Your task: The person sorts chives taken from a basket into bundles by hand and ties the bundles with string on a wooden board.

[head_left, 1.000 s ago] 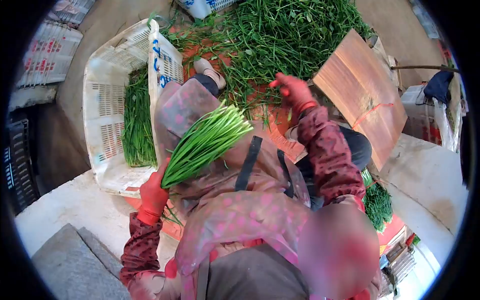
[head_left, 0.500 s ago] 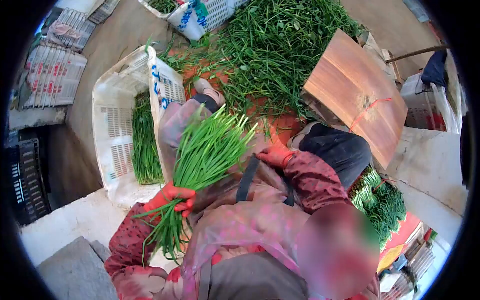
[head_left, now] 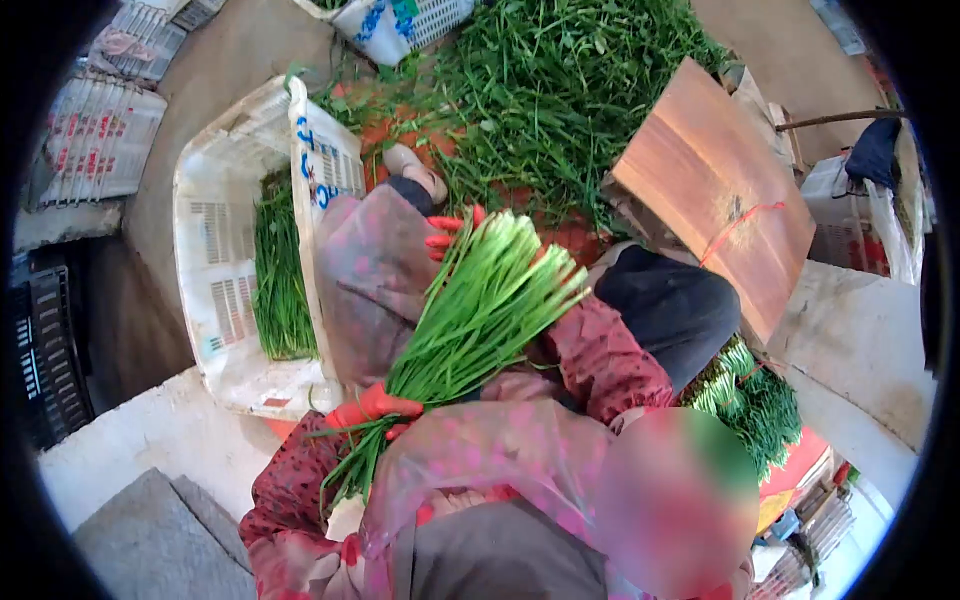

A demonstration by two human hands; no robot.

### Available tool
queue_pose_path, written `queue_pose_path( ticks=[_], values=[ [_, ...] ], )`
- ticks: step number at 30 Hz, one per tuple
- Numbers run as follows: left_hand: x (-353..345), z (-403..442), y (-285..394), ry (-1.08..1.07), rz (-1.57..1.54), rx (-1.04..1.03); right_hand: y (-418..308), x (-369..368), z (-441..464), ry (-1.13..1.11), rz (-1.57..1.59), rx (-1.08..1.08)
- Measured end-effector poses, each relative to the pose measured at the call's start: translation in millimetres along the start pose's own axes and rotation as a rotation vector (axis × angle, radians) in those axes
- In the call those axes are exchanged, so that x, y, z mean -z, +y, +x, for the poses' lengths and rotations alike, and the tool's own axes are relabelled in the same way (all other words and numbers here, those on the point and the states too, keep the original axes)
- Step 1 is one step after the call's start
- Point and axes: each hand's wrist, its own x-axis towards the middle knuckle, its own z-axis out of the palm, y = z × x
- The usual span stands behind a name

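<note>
While the left hand (head_left: 375, 410) grasps the leafy end of the green bundle (head_left: 480, 320) in front of the apron (head_left: 490, 445), I see the right hand (head_left: 442, 240) behind its paler end, only red fingertips showing; I cannot tell whether they grip. A white crate (head_left: 215, 225) holding more greens (head_left: 280, 280) sits on the person's left.

Our left hand (head_left: 375, 408) and right hand (head_left: 443, 241) are gloved in bright red; the bunch (head_left: 475, 320) is fresh green, paling to white at the stem ends (head_left: 570, 277). We wear dark red sleeves (head_left: 605, 355) with black spots and a mauve-brown apron (head_left: 470, 440) with pink dots. The crate (head_left: 225, 180) is white with blue markings (head_left: 303, 168), the stalks (head_left: 280, 280) by its right edge deep green. We see striped grain on a brown board (head_left: 690, 150).
</note>
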Motion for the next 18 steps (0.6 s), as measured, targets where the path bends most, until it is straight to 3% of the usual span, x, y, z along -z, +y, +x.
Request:
queue_pose_path(
  ticks=[3,8,10,14,16,18],
  values=[
    [13.7,0.3,-20.1,0.049,0.075,-0.075,-3.1,-2.1,15.5,-0.358,0.145,-0.086],
    [7.2,-38.5,-5.4,0.189,0.078,-0.055,0.6,-19.6,4.4,-0.217,0.087,-0.061],
    [0.0,-56.3,17.4,0.387,0.638,-0.063,4.0,-13.1,5.3,-0.214,0.175,-0.067],
    [5.2,-42.0,68.4,0.651,0.980,-0.827,2.3,-15.6,1.4,-0.203,0.132,-0.043],
    [6.1,-1.9,97.2,0.428,0.704,-0.888,-1.6,-25.5,-6.5,-0.153,0.075,-0.022],
    [9.8,56.0,105.6,0.126,0.469,-0.697,-2.8,-25.7,-6.6,-0.095,0.012,0.060]
  ],
)
